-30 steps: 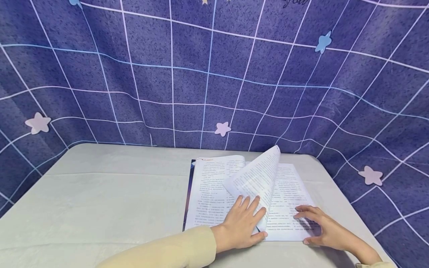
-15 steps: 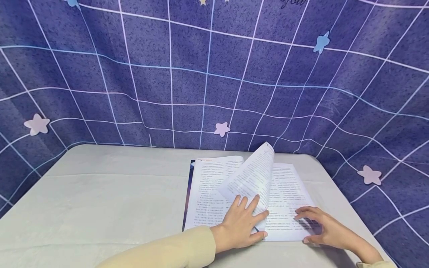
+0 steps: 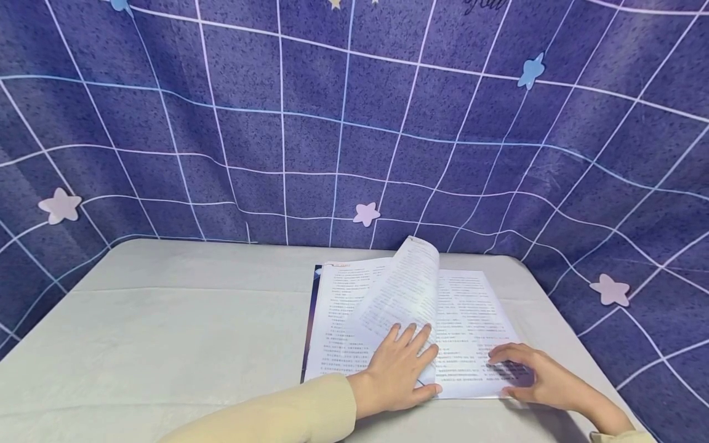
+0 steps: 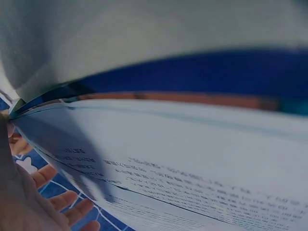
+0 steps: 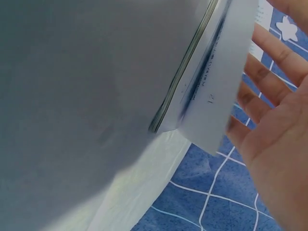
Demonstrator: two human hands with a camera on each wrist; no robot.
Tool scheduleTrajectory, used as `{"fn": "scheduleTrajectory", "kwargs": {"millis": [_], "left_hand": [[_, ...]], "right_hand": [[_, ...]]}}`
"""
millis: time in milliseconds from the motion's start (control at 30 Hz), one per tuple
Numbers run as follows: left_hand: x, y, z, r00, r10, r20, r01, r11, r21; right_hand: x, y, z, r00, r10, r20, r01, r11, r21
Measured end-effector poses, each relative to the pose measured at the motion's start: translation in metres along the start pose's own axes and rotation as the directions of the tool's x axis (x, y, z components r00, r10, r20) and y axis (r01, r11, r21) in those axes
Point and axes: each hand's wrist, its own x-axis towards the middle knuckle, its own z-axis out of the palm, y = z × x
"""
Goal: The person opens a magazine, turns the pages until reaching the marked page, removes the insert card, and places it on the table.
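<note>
Starry curtain [image 3: 249, 154], far side; a curled page [image 3: 412, 277] extends lengthwise towards it from the nearer left hand [image 3: 394, 376], spread, gripping nothing; right hand [image 3: 545, 378] loosely bent, empty.

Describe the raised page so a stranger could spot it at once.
On the pale table lies an open book. Near its middle, partly covered by the left hand, is the raised page. It alone curls up past the book's far edge, while the pages on either side lie flatter.
</note>
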Motion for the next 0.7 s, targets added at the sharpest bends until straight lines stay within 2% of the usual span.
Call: {"fn": "scheduleTrajectory", "kwargs": {"millis": [167, 400, 700], "left_hand": [[0.0004, -0.0001, 0.0011, 1.000, 0.001, 0.003, -0.001, 1.000, 0.006], [0.0011, -0.0005, 0.0010, 1.000, 0.011, -0.018, -0.011, 1.000, -0.006], [0.0011, -0.0011, 0.0010, 0.999, 0.020, -0.037, -0.021, 1.000, -0.021]], "right_hand": [[0.0006, 0.0016, -0.0004, 0.999, -0.037, -0.012, 0.037, 0.999, 0.018], [0.0011, 0.0026, -0.0017, 1.000, -0.027, -0.014, 0.027, 1.000, 0.015], [0.0037, 0.0024, -0.0040, 0.998, -0.059, -0.019, 0.060, 0.997, 0.053]]}}
